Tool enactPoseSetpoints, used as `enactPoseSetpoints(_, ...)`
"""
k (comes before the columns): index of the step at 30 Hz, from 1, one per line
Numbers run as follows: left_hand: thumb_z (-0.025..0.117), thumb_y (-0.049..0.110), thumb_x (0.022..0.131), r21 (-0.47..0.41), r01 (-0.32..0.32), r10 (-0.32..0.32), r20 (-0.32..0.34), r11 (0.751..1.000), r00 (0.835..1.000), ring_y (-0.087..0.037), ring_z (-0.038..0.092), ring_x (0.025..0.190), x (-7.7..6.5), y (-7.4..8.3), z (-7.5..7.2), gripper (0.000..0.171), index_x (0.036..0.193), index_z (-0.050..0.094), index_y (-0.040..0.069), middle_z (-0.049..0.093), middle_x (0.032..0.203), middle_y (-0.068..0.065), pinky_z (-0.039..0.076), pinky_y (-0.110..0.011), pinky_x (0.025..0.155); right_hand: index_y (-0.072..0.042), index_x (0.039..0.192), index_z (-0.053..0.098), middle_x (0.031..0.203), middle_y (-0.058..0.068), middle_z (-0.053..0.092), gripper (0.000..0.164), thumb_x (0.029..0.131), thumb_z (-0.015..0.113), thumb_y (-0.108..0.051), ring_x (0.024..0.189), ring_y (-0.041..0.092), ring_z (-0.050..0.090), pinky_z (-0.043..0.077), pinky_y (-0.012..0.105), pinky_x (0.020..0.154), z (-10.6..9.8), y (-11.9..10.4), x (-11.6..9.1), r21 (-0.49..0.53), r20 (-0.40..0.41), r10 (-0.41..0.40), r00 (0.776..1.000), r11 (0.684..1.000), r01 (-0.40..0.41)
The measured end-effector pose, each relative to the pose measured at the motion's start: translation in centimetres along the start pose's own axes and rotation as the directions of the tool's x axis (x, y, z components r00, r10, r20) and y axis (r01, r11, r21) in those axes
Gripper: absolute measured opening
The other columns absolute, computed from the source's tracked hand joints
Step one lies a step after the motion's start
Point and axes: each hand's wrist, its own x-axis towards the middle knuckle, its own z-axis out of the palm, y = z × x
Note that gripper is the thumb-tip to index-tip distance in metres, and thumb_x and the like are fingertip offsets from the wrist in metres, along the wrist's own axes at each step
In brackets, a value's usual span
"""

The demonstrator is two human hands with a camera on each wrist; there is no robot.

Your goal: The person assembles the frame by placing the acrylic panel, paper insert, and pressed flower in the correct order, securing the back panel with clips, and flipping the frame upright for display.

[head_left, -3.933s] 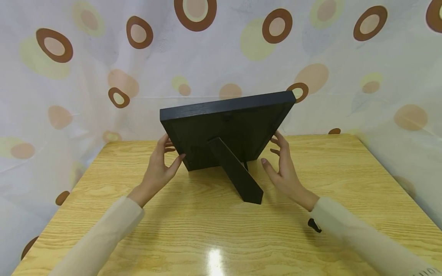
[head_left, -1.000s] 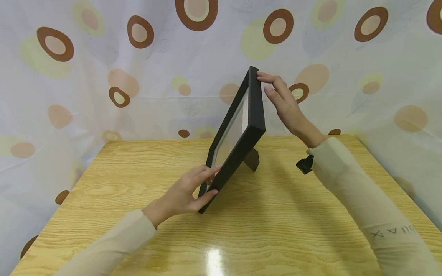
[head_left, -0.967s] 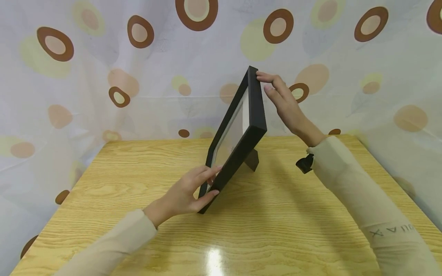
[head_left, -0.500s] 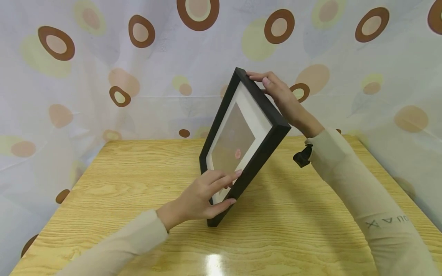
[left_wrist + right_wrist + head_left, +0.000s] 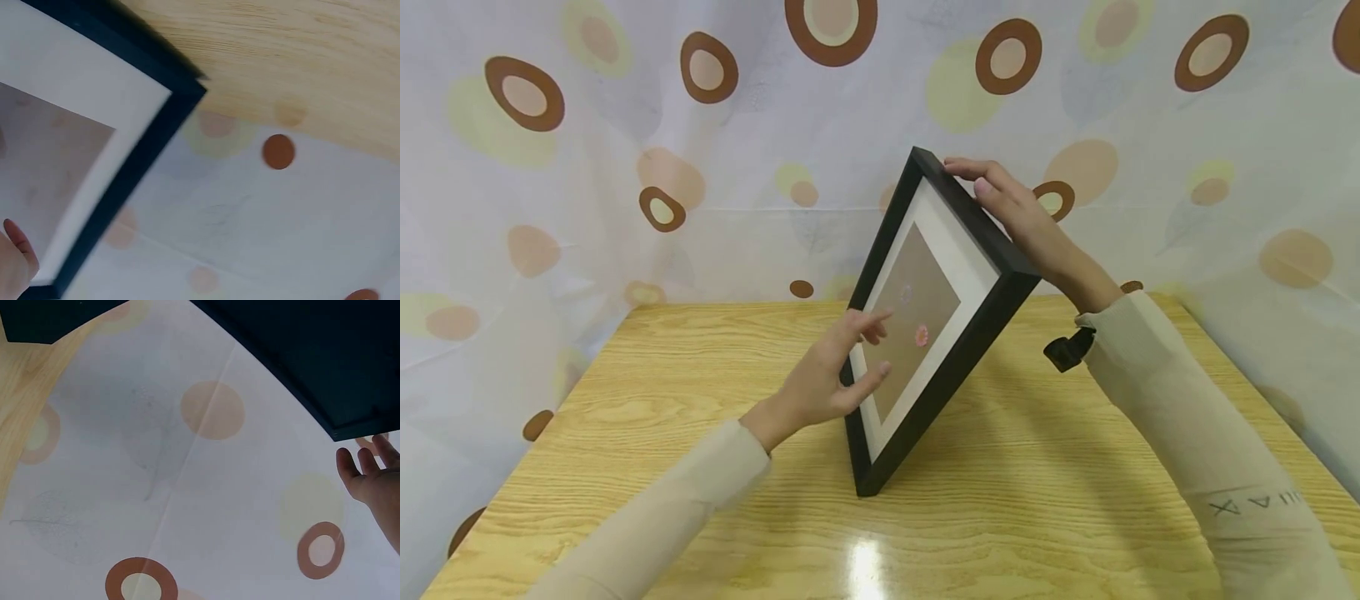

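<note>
A black picture frame [image 5: 951,382] with a white mat stands tilted on one corner on the table, its front turned left toward me. Its glazed middle [image 5: 917,308] looks brownish, with a small pink flower shape. My left hand [image 5: 816,379] hovers before the lower left of the glass, fingers loosely bent, holding nothing. Along the upper edge rest the extended fingers of my right hand [image 5: 1026,217]. In the right wrist view, the dark back [image 5: 337,356] shows above that hand, and a dark piece like the stand leg [image 5: 56,315] is at the top left.
The wooden table [image 5: 715,367] reaches back to a white cloth [image 5: 760,150] with brown and yellow circles, which also hangs at both sides. A black device [image 5: 1067,350] sits at my right wrist.
The frame has turned from showing its back to showing its front. In the last half second my left hand has let go of its lower edge and moved up; my right hand stays on top.
</note>
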Motion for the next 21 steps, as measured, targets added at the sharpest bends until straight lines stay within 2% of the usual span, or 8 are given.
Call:
enactPoseSetpoints(1,0.055,0.022,0.089,-0.003,0.059,-0.059,-0.004,0.998,0.998,-0.021,0.052,0.097,0.1,-0.6,-0.1,0.05,0.132,0.039,0.001,0.054,0.106,-0.013,0.045,-0.033,0.084,-0.01,0.137,0.039,0.147,0.003,0.03,0.044,0.098,0.033,-0.03,0.132,0.017,0.027,0.026,0.027,0.101,0.0,-0.3,-0.3,-0.002,-0.001,-0.01,1.0,1.0,0.01)
enactPoseSetpoints(3,0.057,0.018,0.088,-0.001,0.182,-0.182,-0.007,0.983,0.983,-0.023,0.05,0.103,0.1,-2.0,-0.2,0.053,0.135,0.035,0.006,0.051,0.113,-0.014,0.044,-0.036,0.086,-0.01,0.138,0.038,0.146,0.003,0.03,0.044,0.098,0.031,-0.029,0.131,0.016,0.028,0.026,0.029,0.102,0.0,-0.9,-1.0,-0.026,0.005,-0.04,0.999,0.999,0.04)
enactPoseSetpoints(6,0.057,0.018,0.089,-0.005,0.351,-0.351,-0.002,0.936,0.936,-0.028,0.045,0.112,0.2,-3.8,-0.3,0.057,0.139,0.03,0.012,0.045,0.122,-0.014,0.041,-0.041,0.089,-0.01,0.137,0.039,0.145,0.003,0.032,0.043,0.098,0.03,-0.025,0.132,0.013,0.027,0.024,0.031,0.105,0.0,-1.9,-2.0,-0.058,0.013,-0.099,0.995,0.993,0.1)
enactPoseSetpoints(8,0.055,0.02,0.09,-0.017,0.431,-0.431,0.005,0.902,0.902,-0.031,0.042,0.116,0.3,-4.9,-0.2,0.058,0.14,0.028,0.012,0.042,0.126,-0.014,0.039,-0.045,0.092,-0.009,0.136,0.04,0.145,0.004,0.034,0.042,0.098,0.031,-0.022,0.133,0.014,0.026,0.022,0.031,0.107,-0.1,-2.5,-2.8,-0.077,0.025,-0.149,0.989,0.986,0.151)
enactPoseSetpoints(11,0.053,0.024,0.092,-0.026,0.511,-0.51,0.024,0.859,0.86,-0.031,0.039,0.119,0.3,-6.2,0.1,0.058,0.142,0.025,0.011,0.039,0.13,-0.016,0.036,-0.048,0.097,-0.008,0.135,0.042,0.144,0.008,0.035,0.042,0.096,0.038,-0.021,0.133,0.019,0.028,0.022,0.032,0.107,0.1,-3.5,-3.8,-0.049,0.051,-0.212,0.976,0.976,0.214)
enactPoseSetpoints(14,0.051,0.026,0.093,-0.031,0.565,-0.563,0.054,0.824,0.824,-0.034,0.037,0.123,0.2,-7.2,0.3,0.061,0.143,0.021,0.009,0.036,0.134,-0.018,0.033,-0.049,0.102,-0.005,0.135,0.041,0.143,0.014,0.034,0.047,0.094,0.046,-0.026,0.131,0.026,0.031,0.024,0.032,0.106,0.3,-4.2,-4.4,-0.046,0.09,-0.261,0.961,0.963,0.266)
enactPoseSetpoints(16,0.05,0.028,0.093,-0.038,0.602,-0.598,0.078,0.798,0.798,-0.034,0.035,0.127,0.0,-7.8,0.6,0.064,0.145,0.017,0.009,0.034,0.138,-0.019,0.03,-0.048,0.105,-0.005,0.136,0.04,0.143,0.015,0.035,0.052,0.091,0.051,-0.028,0.129,0.028,0.033,0.026,0.032,0.105,0.4,-4.5,-4.8,-0.063,0.113,-0.267,0.957,0.959,0.276)
enactPoseSetpoints(21,0.048,0.031,0.094,-0.073,0.678,-0.667,0.136,0.731,0.733,-0.037,0.032,0.131,-0.4,-8.6,1.0,0.069,0.147,0.008,0.011,0.033,0.143,-0.019,0.028,-0.051,0.106,-0.009,0.138,0.038,0.144,0.008,0.034,0.058,0.083,0.057,-0.015,0.127,0.021,0.035,0.028,0.028,0.102,0.6,-4.6,-5.2,-0.186,0.155,-0.238,0.959,0.946,0.265)
